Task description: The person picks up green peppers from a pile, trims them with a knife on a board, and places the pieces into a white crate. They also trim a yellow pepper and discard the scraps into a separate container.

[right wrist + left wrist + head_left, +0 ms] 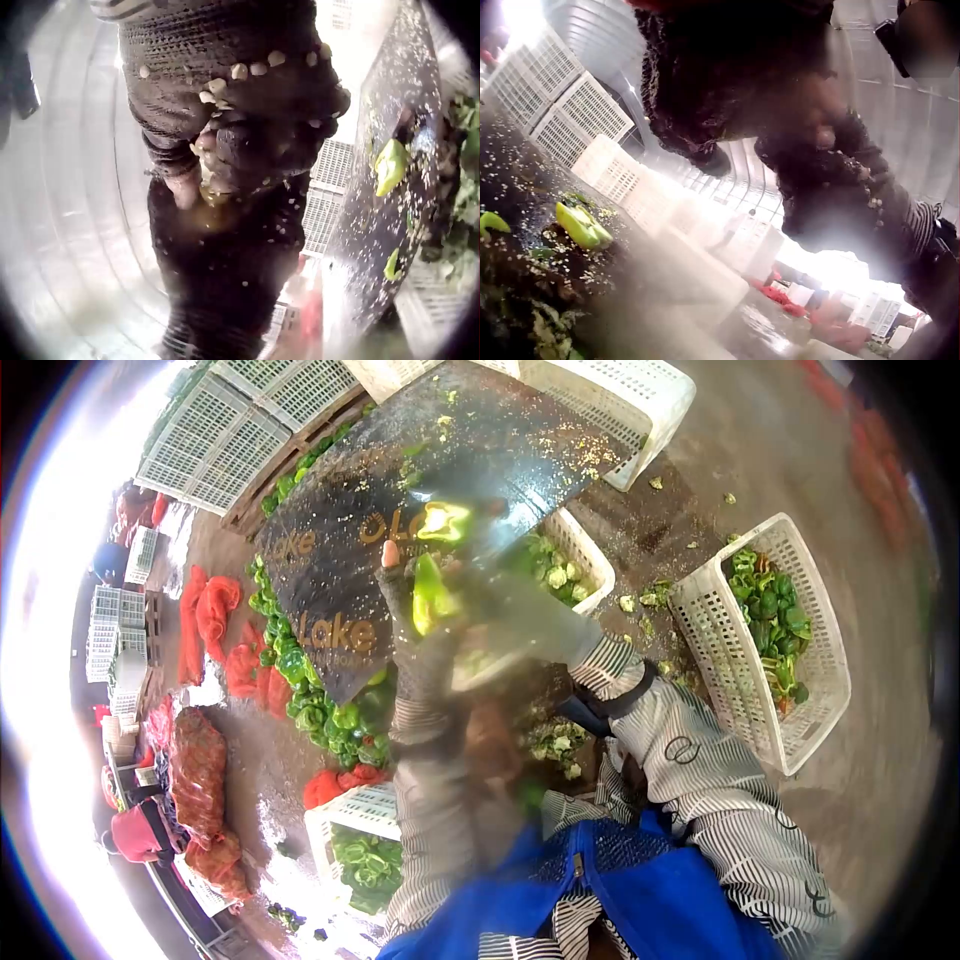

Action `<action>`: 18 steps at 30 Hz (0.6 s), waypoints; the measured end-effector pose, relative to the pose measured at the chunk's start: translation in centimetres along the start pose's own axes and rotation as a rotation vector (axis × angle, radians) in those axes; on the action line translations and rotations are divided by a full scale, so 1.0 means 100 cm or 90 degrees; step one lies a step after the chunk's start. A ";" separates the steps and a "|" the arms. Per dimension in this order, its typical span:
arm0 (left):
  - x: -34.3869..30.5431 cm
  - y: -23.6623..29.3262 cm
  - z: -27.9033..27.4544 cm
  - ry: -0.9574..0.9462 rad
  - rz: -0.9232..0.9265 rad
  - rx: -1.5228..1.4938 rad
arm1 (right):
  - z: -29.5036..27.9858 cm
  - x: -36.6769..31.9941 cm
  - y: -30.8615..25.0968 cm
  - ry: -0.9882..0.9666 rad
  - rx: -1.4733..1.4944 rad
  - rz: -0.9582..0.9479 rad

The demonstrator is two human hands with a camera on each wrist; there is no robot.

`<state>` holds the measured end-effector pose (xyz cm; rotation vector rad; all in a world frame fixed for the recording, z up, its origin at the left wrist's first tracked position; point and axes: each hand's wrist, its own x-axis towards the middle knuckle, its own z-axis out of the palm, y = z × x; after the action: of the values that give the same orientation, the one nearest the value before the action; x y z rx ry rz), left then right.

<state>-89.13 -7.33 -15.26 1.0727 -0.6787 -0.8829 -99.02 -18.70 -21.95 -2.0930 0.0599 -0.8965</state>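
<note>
In the head view, my gloved left hand [425, 640] grips a green pepper piece [430, 595], its bare thumb tip standing out. My right hand [535, 615] is blurred beside it. The right wrist view shows my right hand [240, 112] with curled fingers, pinching pale, seedy pepper core [210, 161] against a bare thumb tip; seeds cling to the glove. My left hand [229, 255] is just below it. Another cut pepper piece [443, 520] lies on the dark, seed-strewn sheet [340, 580], also seen as a yellow-green piece [583, 226] in the left wrist view.
A crate [603, 582] holding pale cores stands by the sheet's right edge. Farther right is a crate [720, 660] of green scraps. Green peppers [330, 725] line the sheet's left side, above another crate [355, 810]. Red net sacks [200, 760] and stacked crates [215, 440] stand left.
</note>
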 end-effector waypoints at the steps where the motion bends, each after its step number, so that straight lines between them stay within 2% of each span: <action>1: 0.000 0.001 0.000 0.002 -0.001 -0.001 | 0.003 -0.006 0.006 -0.020 0.071 0.037; 2: -0.001 0.001 0.001 0.005 -0.003 -0.003 | 0.005 -0.009 0.021 -0.049 -0.050 -0.042; 4: -0.002 0.008 0.007 0.004 -0.001 -0.020 | 0.001 -0.005 0.016 -0.076 -0.170 -0.116; 6: 0.004 -0.004 -0.007 -0.053 0.043 -0.062 | -0.012 0.007 -0.004 -0.218 0.043 0.090; 9: 0.004 -0.008 -0.015 -0.116 0.036 -0.098 | -0.011 0.015 -0.020 -0.203 0.071 0.106; 11: -0.005 0.011 -0.003 -0.064 -0.019 -0.089 | -0.013 0.016 -0.021 -0.231 0.168 0.122; 13: -0.005 0.010 -0.008 -0.093 -0.047 -0.121 | -0.016 0.017 -0.025 -0.234 0.202 0.104; 15: -0.003 0.009 -0.013 -0.118 -0.066 -0.143 | -0.018 0.017 -0.031 -0.256 0.313 0.187; 16: 0.002 -0.001 -0.024 -0.144 -0.034 -0.100 | -0.017 0.019 -0.032 -0.275 0.381 0.249; 17: 0.003 -0.010 -0.033 -0.170 -0.003 -0.056 | -0.016 0.018 -0.030 -0.273 0.383 0.251; 18: -0.002 -0.005 -0.023 -0.144 -0.028 -0.093 | -0.015 0.018 -0.027 -0.281 0.348 0.247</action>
<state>-87.43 -6.21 -16.56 0.8678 -0.7680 -1.0853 -99.33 -18.62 -18.37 -1.6373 -0.0122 -0.1741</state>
